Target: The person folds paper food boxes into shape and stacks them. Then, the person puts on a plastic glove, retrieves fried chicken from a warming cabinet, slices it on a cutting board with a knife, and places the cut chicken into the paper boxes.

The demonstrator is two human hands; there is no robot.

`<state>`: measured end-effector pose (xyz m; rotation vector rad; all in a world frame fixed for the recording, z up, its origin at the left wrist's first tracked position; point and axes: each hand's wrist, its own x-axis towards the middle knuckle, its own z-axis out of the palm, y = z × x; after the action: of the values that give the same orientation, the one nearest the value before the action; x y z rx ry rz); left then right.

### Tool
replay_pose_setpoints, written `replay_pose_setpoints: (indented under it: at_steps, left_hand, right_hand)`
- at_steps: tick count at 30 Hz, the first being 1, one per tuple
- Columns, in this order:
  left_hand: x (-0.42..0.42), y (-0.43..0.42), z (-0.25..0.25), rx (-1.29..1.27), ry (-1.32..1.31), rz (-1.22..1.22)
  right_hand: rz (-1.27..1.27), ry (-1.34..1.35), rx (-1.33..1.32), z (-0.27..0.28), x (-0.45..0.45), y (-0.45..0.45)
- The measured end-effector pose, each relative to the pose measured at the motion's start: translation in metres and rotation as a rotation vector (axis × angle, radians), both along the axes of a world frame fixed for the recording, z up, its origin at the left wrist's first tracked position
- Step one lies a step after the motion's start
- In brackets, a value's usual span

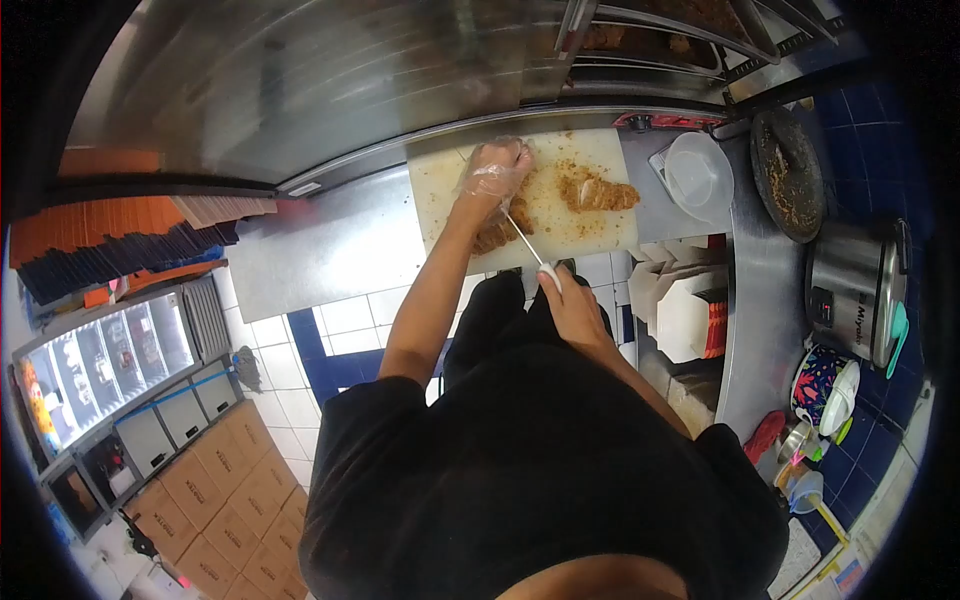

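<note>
My left hand (pixel 496 168), in a clear plastic glove, is closed with its fingers curled over the white cutting board (pixel 440 195). What lies inside its fingers is hidden. Partly covered by that wrist is a breaded fried cutlet (pixel 492 240) on the board. With my right hand (pixel 574 305) I grip the white handle of a knife (pixel 527 240). Its blade slants up and left, the tip at the cutlet beside my left wrist. Further right on the board lies a second breaded cutlet (pixel 597 194), cut into slices, among scattered crumbs.
A clear plastic tub (pixel 698 175) stands right of the board, with a stone mortar (pixel 787 175) beyond it. Folded paper boxes (pixel 690 310) sit below the counter's right side. A steel cabinet front (pixel 330 90) borders the far edge. Cardboard cartons (pixel 225 490) are stacked lower left.
</note>
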<state>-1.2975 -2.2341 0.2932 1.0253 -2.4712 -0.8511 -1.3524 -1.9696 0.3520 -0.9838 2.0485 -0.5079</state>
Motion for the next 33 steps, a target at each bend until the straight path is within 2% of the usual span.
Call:
replay_pose_setpoints:
  at_steps: [2,3,5,6,8,12,16,20,22,24,26,29,33]
  left_hand:
    - [-0.005,0.008,0.021,0.013,0.116,0.026]
    - [-0.008,0.011,0.014,0.021,0.109,0.023]
    - [-0.017,0.011,0.001,0.051,0.051,-0.024]
    - [-0.019,0.014,-0.002,0.057,0.049,-0.027]
    - [-0.028,0.014,-0.001,0.081,-0.083,-0.012]
    - [-0.035,0.013,-0.003,0.098,-0.099,-0.005]
    - [-0.024,0.016,-0.015,0.068,-0.115,-0.033]
    - [-0.025,0.018,-0.022,0.029,-0.130,-0.071]
    - [-0.022,0.018,-0.023,0.031,-0.130,-0.098]
    - [-0.024,0.010,-0.011,0.016,-0.121,-0.121]
    - [-0.017,0.017,0.014,0.105,-0.086,-0.068]
    - [-0.013,0.016,0.013,0.102,-0.092,-0.090]
    - [-0.010,0.021,-0.006,0.080,-0.160,-0.011]
  right_hand:
    - [-0.057,-0.037,0.040,0.012,0.002,0.011]
    - [-0.061,-0.043,0.049,0.012,0.002,0.013]
    - [-0.077,-0.029,0.086,0.011,-0.002,0.010]
    - [-0.026,0.091,0.072,-0.011,-0.002,0.013]
    - [-0.037,0.081,0.042,-0.025,-0.009,0.010]
    - [-0.061,0.016,-0.012,-0.030,-0.015,0.015]
    - [-0.053,-0.031,0.040,0.012,-0.009,0.013]
    - [-0.056,0.015,0.049,-0.018,0.002,0.018]
    - [-0.055,-0.008,0.135,-0.003,-0.002,0.012]
    - [-0.042,-0.002,0.128,0.026,-0.010,0.005]
    - [-0.042,-0.018,0.144,0.034,-0.007,0.009]
    - [-0.015,-0.031,0.095,0.025,-0.005,0.014]
    - [-0.032,0.021,0.114,-0.019,0.018,0.013]
